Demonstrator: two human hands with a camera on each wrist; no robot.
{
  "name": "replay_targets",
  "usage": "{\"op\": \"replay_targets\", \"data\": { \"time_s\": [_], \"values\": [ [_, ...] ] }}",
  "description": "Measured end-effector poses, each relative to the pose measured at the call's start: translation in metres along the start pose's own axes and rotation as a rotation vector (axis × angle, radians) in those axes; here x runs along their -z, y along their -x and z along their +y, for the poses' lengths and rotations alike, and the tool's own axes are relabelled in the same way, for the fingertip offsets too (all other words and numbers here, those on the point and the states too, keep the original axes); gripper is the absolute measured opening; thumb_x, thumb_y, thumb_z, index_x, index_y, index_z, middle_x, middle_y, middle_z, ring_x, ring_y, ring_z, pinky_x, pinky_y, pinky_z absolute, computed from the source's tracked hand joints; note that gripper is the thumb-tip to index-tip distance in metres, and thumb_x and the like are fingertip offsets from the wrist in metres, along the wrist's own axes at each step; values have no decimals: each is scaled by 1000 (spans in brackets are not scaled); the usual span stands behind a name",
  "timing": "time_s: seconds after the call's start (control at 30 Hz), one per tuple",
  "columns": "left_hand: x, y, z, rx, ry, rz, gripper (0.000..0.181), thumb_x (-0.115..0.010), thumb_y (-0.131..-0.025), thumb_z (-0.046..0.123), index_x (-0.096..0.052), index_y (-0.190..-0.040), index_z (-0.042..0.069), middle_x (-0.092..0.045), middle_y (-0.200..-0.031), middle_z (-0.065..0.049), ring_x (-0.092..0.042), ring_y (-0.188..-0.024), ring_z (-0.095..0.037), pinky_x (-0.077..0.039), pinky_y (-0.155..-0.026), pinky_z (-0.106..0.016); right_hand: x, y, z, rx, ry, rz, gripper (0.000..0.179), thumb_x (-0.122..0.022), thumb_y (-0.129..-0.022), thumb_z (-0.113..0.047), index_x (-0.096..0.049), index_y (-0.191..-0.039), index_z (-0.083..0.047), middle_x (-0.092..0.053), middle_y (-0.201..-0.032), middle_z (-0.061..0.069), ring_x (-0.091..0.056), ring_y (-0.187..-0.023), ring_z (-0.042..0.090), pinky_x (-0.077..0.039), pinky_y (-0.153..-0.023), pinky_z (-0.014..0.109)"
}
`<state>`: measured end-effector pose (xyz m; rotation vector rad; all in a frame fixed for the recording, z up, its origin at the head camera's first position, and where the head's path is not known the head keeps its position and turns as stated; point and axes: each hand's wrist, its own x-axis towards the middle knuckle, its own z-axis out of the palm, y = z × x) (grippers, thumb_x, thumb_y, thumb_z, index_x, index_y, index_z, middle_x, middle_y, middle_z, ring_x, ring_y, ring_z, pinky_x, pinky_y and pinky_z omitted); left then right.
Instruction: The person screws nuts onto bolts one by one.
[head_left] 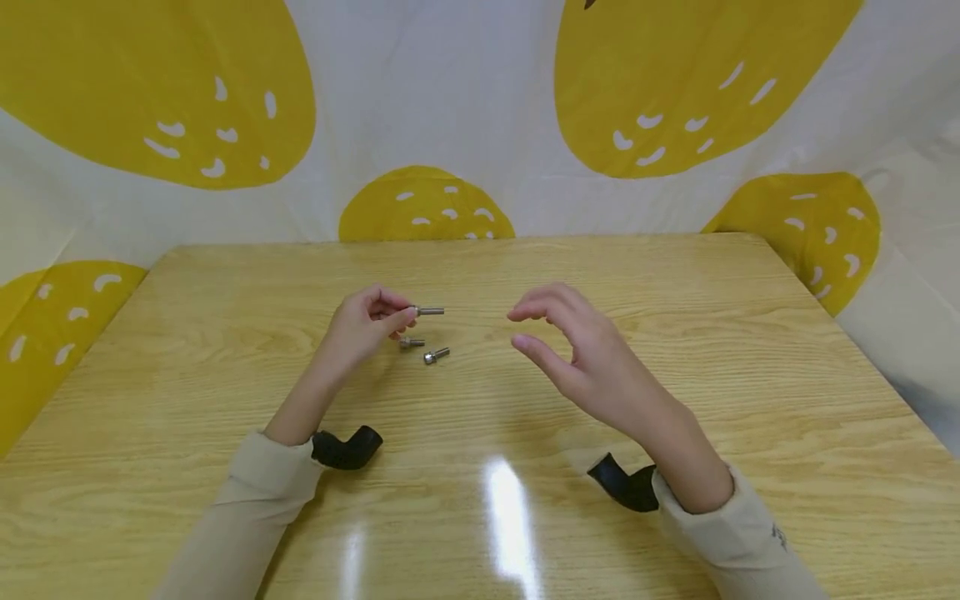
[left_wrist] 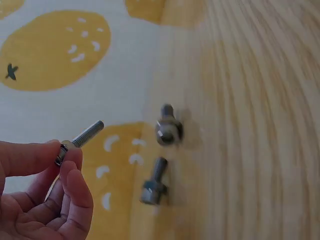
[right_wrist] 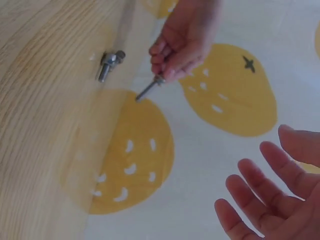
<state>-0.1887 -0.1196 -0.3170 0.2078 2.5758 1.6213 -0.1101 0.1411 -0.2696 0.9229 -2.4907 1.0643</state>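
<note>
Between thumb and fingers my left hand [head_left: 367,323] pinches a metal bolt [left_wrist: 86,136] by its head end, with the threaded shank pointing right in the head view. Two more bolts lie on the table just below that hand: one bolt [head_left: 412,342] close under the fingertips, another bolt [head_left: 437,355] slightly nearer and to the right. Both have a wider collar by the head in the left wrist view. Across a gap to the right, my right hand [head_left: 573,350] hovers above the table, thumb and fingers apart, holding nothing. The right wrist view shows its fingers [right_wrist: 270,190] spread.
Both hands are over a wood-grain table [head_left: 480,417] with glare near its front. Behind it hangs a white cloth [head_left: 435,100] with yellow fruit shapes. A black curved piece [head_left: 348,447] sticks out at the left cuff, and a similar black piece [head_left: 624,483] at the right cuff.
</note>
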Motion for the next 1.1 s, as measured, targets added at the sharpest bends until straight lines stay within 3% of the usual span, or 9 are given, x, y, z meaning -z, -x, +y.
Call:
{"op": "replay_targets", "data": {
  "time_s": [0.1, 0.27, 0.43, 0.6, 0.77, 0.9, 1.0, 1.1],
  "values": [
    [5, -7, -15, 85, -38, -2, 24, -60, -91, 16, -57, -104, -3, -66, -88, -9, -59, -71, -14, -52, -66, -24, -1, 1, 4, -26, -4, -24, 16, -59, -92, -11, -60, -107, -8, -57, -112, 3, -53, -108, 16, -45, -89, 36],
    [8, -12, -27, 189, -62, -40, 27, -60, -92, 17, -56, -109, -4, -66, -91, -8, -55, -71, -8, -48, -64, -18, -4, 1, 11, -55, 11, -50, 13, -50, -96, -11, -63, -100, -9, -63, -102, 1, -56, -101, 14, -47, -85, 34],
    [9, -16, -34, 219, -140, -88, 24, -57, -93, 16, -57, -108, -3, -65, -91, -8, -53, -70, -8, -46, -62, -19, -6, 2, 17, -88, 20, -78, 19, -46, -98, -12, -64, -101, -7, -65, -101, 2, -59, -99, 15, -49, -83, 34],
    [8, -18, -35, 199, -216, -134, 22, -56, -93, 16, -59, -106, -2, -60, -86, -5, -50, -70, -12, -44, -62, -21, -7, 3, 22, -93, 40, -84, 20, -45, -98, -13, -65, -102, -7, -66, -103, 2, -60, -101, 16, -50, -84, 35],
    [8, -12, -28, 135, -303, -178, 23, -55, -94, 19, -60, -104, -1, -60, -89, -10, -52, -71, -16, -44, -61, -23, -8, 4, 25, -55, 93, -64, 18, -50, -96, -12, -65, -105, -6, -66, -106, 4, -60, -103, 18, -50, -86, 35],
    [7, -2, -18, 30, -393, -181, 23, -54, -95, 22, -63, -102, 3, -61, -94, -12, -54, -79, -20, -43, -62, -25, -9, 7, 30, 11, 208, -32, 21, -53, -94, -11, -65, -110, -2, -64, -113, 10, -58, -110, 24, -47, -93, 38],
    [4, 7, -6, -94, -447, -135, 23, -53, -96, 25, -65, -102, 6, -63, -95, -9, -55, -86, -22, -46, -69, -30, -11, 10, 38, 93, 313, -10, 27, -53, -95, -13, -63, -116, 1, -62, -119, 15, -54, -117, 29, -41, -102, 42],
    [0, 19, 6, -270, -522, -65, 23, -54, -95, 25, -66, -100, 7, -66, -98, -8, -58, -94, -25, -49, -79, -39, -11, 14, 45, 153, 412, -20, 43, -42, -100, -31, -58, -122, 2, -58, -126, 17, -47, -125, 33, -32, -108, 45]
  ]
}}
